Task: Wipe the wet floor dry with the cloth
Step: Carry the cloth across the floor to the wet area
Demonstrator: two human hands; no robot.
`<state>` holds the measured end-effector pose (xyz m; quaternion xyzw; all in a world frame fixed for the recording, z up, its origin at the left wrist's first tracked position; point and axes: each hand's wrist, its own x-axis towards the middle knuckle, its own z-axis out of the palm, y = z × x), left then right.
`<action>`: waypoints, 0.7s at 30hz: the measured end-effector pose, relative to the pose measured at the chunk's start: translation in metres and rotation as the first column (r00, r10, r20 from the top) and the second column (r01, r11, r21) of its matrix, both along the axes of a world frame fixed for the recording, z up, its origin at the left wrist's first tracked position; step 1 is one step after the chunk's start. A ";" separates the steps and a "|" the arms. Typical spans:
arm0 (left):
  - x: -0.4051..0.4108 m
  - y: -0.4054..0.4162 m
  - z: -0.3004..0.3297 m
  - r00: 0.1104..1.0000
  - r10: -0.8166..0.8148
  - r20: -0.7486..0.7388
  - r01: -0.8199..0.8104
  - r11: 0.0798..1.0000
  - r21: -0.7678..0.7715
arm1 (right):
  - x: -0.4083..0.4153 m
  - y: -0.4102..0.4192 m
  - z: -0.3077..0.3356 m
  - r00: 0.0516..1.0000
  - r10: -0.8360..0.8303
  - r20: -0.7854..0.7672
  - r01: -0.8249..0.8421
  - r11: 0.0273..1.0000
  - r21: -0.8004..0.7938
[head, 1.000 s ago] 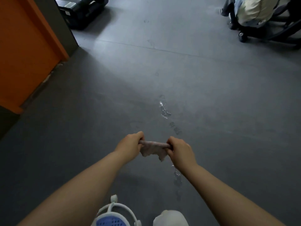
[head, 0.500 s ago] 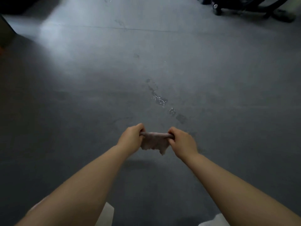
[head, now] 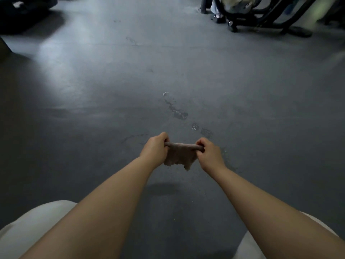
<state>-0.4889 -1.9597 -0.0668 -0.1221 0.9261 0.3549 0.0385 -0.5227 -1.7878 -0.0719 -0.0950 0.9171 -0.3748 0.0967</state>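
Observation:
A small brownish cloth (head: 179, 156) hangs stretched between my two hands, above the grey floor (head: 93, 118). My left hand (head: 154, 148) grips its left top corner and my right hand (head: 210, 155) grips its right top corner, both with curled fingers. A trail of wet patches (head: 177, 111) runs on the floor just ahead and to the right of the cloth, with smaller drops (head: 202, 129) close to my right hand. The cloth casts a shadow on the floor below it.
A black wheeled frame with pale fabric on it (head: 252, 15) stands at the far right. A dark object (head: 24, 14) lies at the far left. My knees in light trousers (head: 37, 227) show at the bottom.
The view has dropped lower and moved forward; the orange door and the shoe are out of sight. My knees have come into view. Both hands hold the cloth as before.

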 end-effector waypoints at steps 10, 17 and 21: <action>0.014 0.006 0.043 0.986 0.154 -0.065 -0.148 0.985 0.092 | 0.026 0.002 0.049 0.999 -0.033 -0.035 0.028 0.993 -0.116; 0.009 -0.028 0.037 0.971 0.147 -0.191 -0.134 0.988 0.083 | 0.008 -0.042 0.059 0.980 -0.197 0.025 0.198 0.956 -0.217; -0.012 -0.050 0.022 0.951 0.209 -0.227 -0.196 0.977 0.078 | -0.025 -0.070 0.042 0.989 -0.145 0.038 0.149 0.972 -0.182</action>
